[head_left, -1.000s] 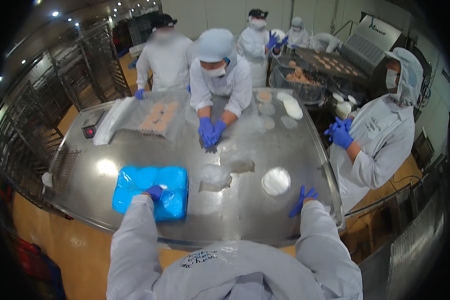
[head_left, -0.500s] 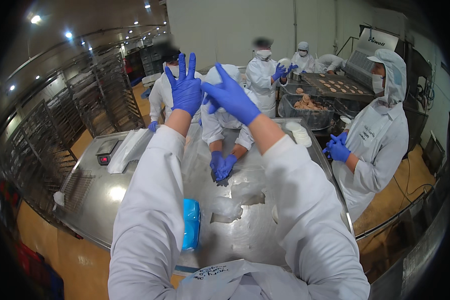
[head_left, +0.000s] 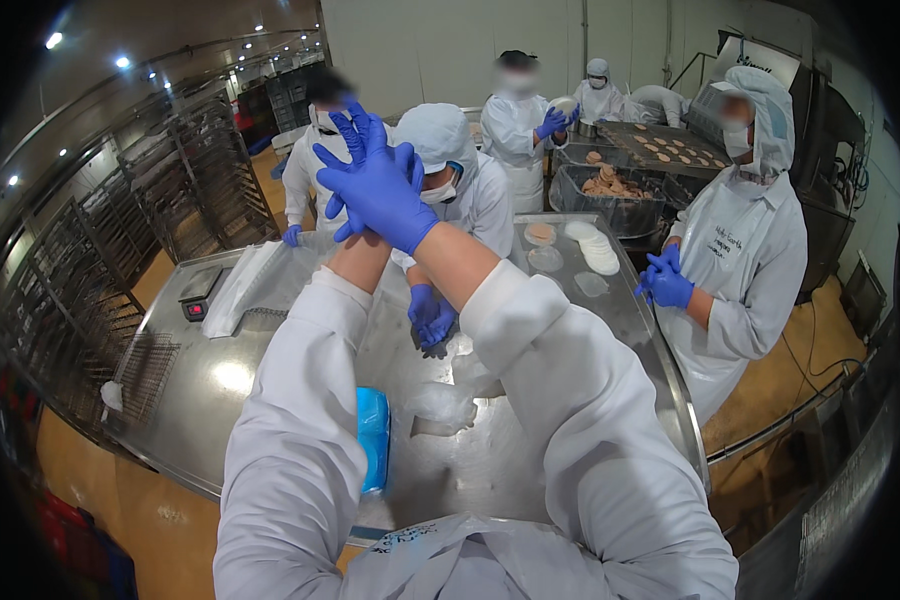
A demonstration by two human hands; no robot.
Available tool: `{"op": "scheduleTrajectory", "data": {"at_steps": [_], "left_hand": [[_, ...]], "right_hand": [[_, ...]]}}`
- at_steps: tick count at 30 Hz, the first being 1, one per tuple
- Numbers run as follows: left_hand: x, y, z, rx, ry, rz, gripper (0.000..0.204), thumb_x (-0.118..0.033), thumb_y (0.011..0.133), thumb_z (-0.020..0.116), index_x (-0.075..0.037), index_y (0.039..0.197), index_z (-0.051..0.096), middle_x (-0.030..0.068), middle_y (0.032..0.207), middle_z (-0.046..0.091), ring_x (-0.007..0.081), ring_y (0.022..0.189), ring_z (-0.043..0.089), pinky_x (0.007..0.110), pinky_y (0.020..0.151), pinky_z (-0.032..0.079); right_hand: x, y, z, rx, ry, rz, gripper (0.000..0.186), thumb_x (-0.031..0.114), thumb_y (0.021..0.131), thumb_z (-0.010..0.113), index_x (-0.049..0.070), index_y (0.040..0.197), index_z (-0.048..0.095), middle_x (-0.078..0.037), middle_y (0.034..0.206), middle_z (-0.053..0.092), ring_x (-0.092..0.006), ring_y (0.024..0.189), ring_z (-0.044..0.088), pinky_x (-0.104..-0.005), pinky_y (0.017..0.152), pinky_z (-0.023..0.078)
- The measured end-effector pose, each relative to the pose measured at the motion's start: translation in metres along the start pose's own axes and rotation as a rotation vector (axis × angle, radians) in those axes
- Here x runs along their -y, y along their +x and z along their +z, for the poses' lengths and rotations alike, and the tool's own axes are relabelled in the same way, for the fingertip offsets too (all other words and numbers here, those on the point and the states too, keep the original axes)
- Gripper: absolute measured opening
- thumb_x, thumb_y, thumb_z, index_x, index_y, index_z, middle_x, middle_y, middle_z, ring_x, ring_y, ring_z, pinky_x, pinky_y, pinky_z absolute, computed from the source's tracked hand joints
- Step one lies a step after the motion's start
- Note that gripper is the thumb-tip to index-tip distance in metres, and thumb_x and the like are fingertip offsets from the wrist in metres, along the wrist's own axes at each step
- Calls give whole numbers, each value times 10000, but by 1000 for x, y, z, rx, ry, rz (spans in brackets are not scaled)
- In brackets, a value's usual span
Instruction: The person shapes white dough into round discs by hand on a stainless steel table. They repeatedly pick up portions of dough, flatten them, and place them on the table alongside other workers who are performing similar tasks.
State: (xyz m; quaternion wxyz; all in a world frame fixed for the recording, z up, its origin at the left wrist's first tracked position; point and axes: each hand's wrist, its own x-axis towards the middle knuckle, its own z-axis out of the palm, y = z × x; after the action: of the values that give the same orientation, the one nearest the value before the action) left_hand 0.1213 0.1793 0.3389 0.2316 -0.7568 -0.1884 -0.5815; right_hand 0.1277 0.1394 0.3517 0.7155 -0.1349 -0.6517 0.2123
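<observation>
Both my hands are raised above the steel table (head_left: pixel 490 470) in blue gloves, pressed together. My right hand (head_left: pixel 385 200) lies across the front of my left hand (head_left: pixel 367 140), its fingers spread toward the left. Upward past it point the left hand's stretched fingers; the rest of that hand is mostly hidden. I see nothing held in either. Below my arms lie a bright blue packet (head_left: pixel 374 440) and a crumpled piece of clear plastic film (head_left: pixel 440 405).
Across the table a co-worker (head_left: pixel 435 130) leans in with gloved hands together; another person (head_left: pixel 745 250) stands at right, hands clasped. White round sheets (head_left: pixel 598 250) and a pink patty (head_left: pixel 540 234) lie at the far right. A scale (head_left: pixel 200 290) sits left, near wire racks (head_left: pixel 190 170).
My right hand has moved left and now covers much of my left hand; before, they were side by side. The co-worker across the table has raised their head.
</observation>
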Motion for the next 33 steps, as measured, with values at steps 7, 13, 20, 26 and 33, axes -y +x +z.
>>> {"op": "scheduleTrajectory", "data": {"at_steps": [7, 13, 20, 26, 33], "left_hand": [[42, 5, -12, -162, 130, -104, 731, -466, 888, 475, -303, 1517, 141, 261, 1545, 0, 481, 1413, -72, 751, 1000, -19], [25, 33, -45, 52, 269, -135, 851, -442, 823, 602, -329, 1519, 125, 313, 1526, -93, 520, 1394, -130, 783, 952, -76], [16, 19, -21, -165, -78, -138, 939, -557, 793, 606, -208, 1519, 123, 290, 1536, -83, 461, 1424, -79, 694, 1052, -6], [10, 14, -16, -102, 4, -136, 1020, -614, 782, 591, -134, 1510, 62, 293, 1534, -88, 458, 1424, -78, 677, 1064, -1], [24, 16, -15, -231, 33, -219, 1128, -682, 769, 574, -48, 1499, -9, 296, 1531, -95, 454, 1425, -76, 658, 1078, 5]], "right_hand": [[46, -35, 28, -31, -317, 341, 920, 89, 867, 581, 64, 1491, -94, -134, 883, 666, -171, 744, 667, -276, 501, 529], [80, -25, -21, -214, -176, 281, 951, 129, 904, 581, 70, 1467, -184, -131, 694, 636, -142, 475, 583, -287, 470, 523], [62, 2, 44, 65, 19, 114, 839, -10, 838, 586, 82, 1438, 8, -139, 1501, 264, -207, 852, 663, -256, 509, 547], [65, -11, 46, 25, -34, 163, 762, -56, 794, 540, 78, 1395, 92, -119, 1492, 293, -290, 1290, 451, -337, 899, 522], [41, -9, 43, 38, -177, 31, 838, -9, 847, 553, 76, 1463, -9, -160, 1342, 429, -214, 913, 627, -264, 623, 548]]}}
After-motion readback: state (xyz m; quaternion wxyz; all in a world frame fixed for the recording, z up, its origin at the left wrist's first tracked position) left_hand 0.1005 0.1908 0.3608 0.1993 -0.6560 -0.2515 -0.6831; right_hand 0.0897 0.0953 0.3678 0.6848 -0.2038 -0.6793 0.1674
